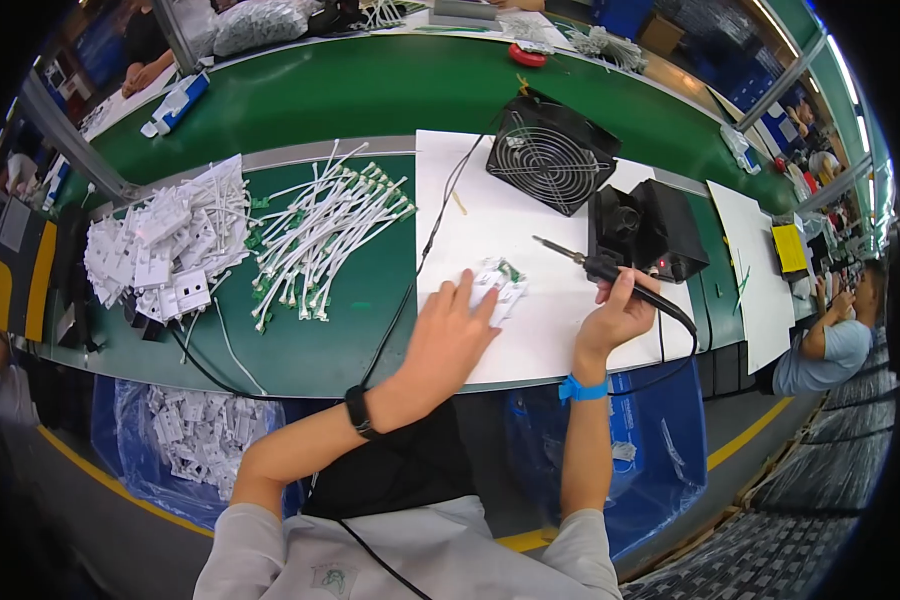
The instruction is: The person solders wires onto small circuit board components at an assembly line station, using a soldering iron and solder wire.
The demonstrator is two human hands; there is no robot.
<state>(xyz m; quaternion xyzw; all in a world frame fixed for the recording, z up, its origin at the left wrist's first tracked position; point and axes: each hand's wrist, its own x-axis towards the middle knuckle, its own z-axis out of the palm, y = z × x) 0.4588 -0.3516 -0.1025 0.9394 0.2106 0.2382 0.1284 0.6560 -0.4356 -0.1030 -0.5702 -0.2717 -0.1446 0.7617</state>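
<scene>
My right hand (615,318) is closed around the black handle of a soldering iron (602,268). The iron's metal tip points left, above the white sheet (560,345). To the left of it, my left hand (450,340) grips the near side of a small white plastic housing (511,293) on the sheet. A bit of green circuit board shows at the housing's upper edge; the fingers partly cover the rest. Apart from the housing, the iron's tip hangs up and to the right of it.
A black fan (553,150) stands behind my hands, with a black soldering station (670,232) to its right. On the left lie piled white housings (165,245) and white wires with green boards (330,225). Blue bins (125,440) sit below the bench edge. A black cable (395,320) crosses the bench.
</scene>
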